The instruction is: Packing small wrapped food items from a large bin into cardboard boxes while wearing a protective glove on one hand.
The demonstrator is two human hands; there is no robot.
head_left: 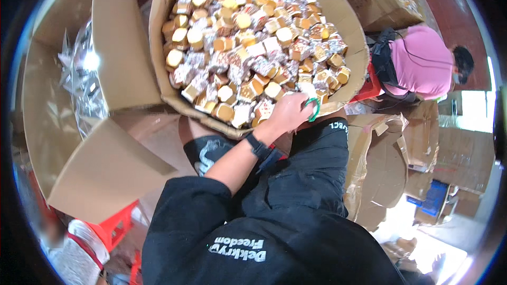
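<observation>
My left hand (289, 112) reaches across my lap to the near rim of a large cardboard box (357, 82), a dark watch on its wrist. Its fingers are curled around a green loop-shaped handle (313, 110), like that of scissors; any blade is hidden. The box is heaped with small chunky pieces (224, 94) in brown, cream and yellow, many in shiny clear wrapping with red print. Several of them lie right beside my fingers. My right hand does not show.
On the left stands an open carton (124, 47) with silvery plastic (84, 74) inside. Another carton (377, 163) is by my right leg. A person in a pink shirt (422, 60) sits at the right, near a filled box (377, 0). A red crate (116, 227) is at lower left.
</observation>
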